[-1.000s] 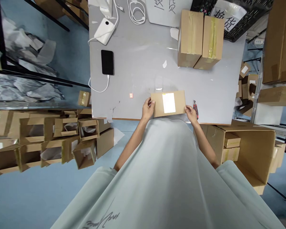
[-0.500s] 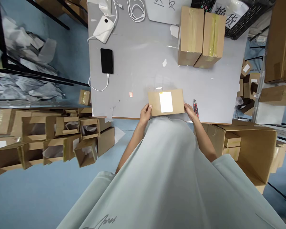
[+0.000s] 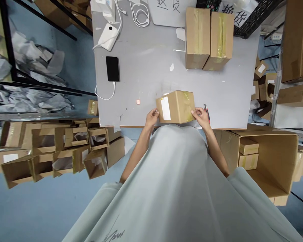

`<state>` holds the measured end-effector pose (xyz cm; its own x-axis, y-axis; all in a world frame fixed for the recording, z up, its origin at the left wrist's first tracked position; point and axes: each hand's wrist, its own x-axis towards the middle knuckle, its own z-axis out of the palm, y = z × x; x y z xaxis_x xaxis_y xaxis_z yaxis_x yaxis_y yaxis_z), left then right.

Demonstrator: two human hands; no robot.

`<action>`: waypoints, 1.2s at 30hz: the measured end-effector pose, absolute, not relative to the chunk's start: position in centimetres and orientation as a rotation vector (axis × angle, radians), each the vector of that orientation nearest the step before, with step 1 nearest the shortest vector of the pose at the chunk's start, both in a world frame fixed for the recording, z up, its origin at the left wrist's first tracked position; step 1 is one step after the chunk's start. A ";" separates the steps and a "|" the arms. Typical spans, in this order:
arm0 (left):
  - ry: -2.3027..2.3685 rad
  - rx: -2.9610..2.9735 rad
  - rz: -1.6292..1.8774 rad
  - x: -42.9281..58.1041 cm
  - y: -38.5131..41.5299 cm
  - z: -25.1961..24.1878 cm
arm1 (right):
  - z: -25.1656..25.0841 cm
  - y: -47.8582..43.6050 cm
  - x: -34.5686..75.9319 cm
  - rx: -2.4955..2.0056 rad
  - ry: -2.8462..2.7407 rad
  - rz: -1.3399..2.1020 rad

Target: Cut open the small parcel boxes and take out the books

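Near the front edge of the grey table [image 3: 136, 70] a small cardboard box [image 3: 178, 107] is held between my two hands. It is turned at an angle, with a white label on its left face and yellowish tape on its right face. My left hand [image 3: 152, 117] pinches the box's left edge. At the right end, the fingers of my right hand [image 3: 201, 117] are closed on the taped side. A red and black utility knife [image 3: 207, 113] lies just right of my right hand.
Two taped cardboard boxes [image 3: 198, 37] stand at the back right, beside a black crate [image 3: 255, 20]. A black phone-like device [image 3: 112, 69] with a white cable lies left. Open cartons [image 3: 46, 139] are stacked left of the table; a large carton [image 3: 275, 158] sits at right.
The box has turned between my hands, so its label now faces left and a taped side shows on the right. My right hand's fingers have come round onto that side.
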<state>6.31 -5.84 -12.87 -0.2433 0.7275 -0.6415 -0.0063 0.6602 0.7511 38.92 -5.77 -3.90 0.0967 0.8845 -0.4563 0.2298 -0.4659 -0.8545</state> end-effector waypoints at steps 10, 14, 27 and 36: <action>1.462 0.759 0.679 11.4 -4.8 -10.4 | -0.3 -6.6 40.7 -1.825 -1.132 1.287; 1.450 0.877 0.803 10.5 -5.5 -6.4 | -0.4 -6.6 39.1 -1.757 -1.085 1.370; 1.496 0.937 0.996 7.6 -6.0 -3.4 | -4.7 -4.3 38.0 -1.630 -0.929 1.694; 1.620 0.877 1.094 2.0 -6.5 -5.6 | -9.3 -3.3 35.5 -1.710 -0.784 1.943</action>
<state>1.97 -6.52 -5.64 -0.2827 0.9064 -0.3138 0.0472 0.3399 0.9393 35.51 -3.31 -9.32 -0.1439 0.6536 -0.7431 0.0451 -0.7458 -0.6647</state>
